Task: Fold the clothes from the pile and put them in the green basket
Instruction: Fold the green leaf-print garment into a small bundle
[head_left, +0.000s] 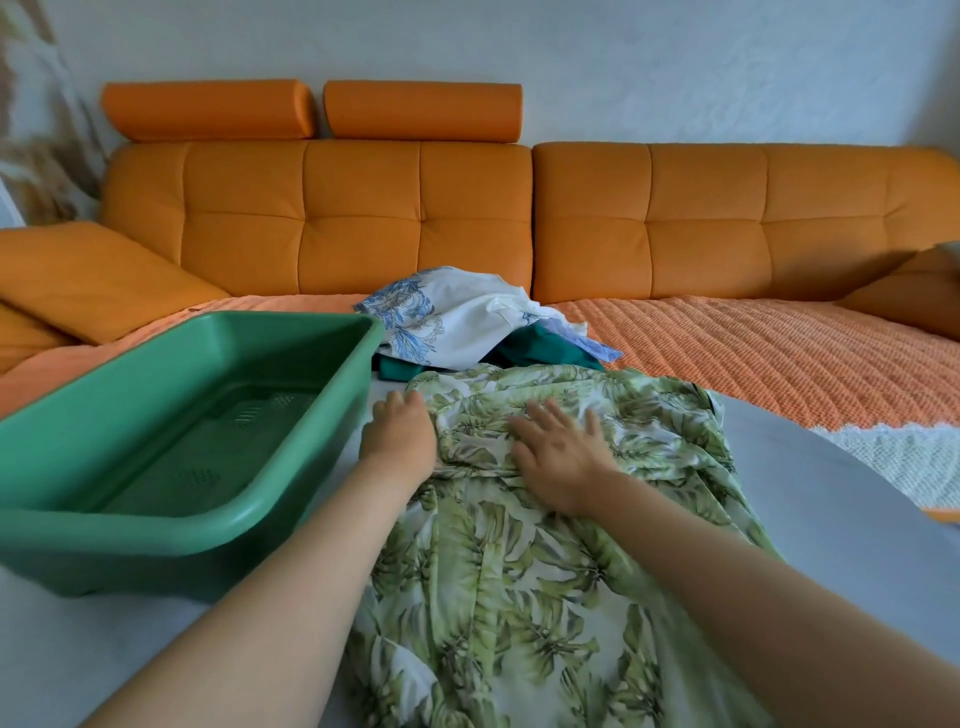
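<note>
A white garment with a green leaf print lies spread on the white table, running from the near edge toward the sofa. My left hand grips its upper left edge with curled fingers. Flat on the cloth lies my right hand, fingers straight and spread, near the garment's top. The green basket stands on the table to the left, with nothing visible inside. Behind the garment sits the pile: a white piece with a blue print on top of a dark green one.
An orange sofa with a quilted orange throw runs across the back, close behind the table. A white fringed cloth lies at the right beyond the table's rounded edge.
</note>
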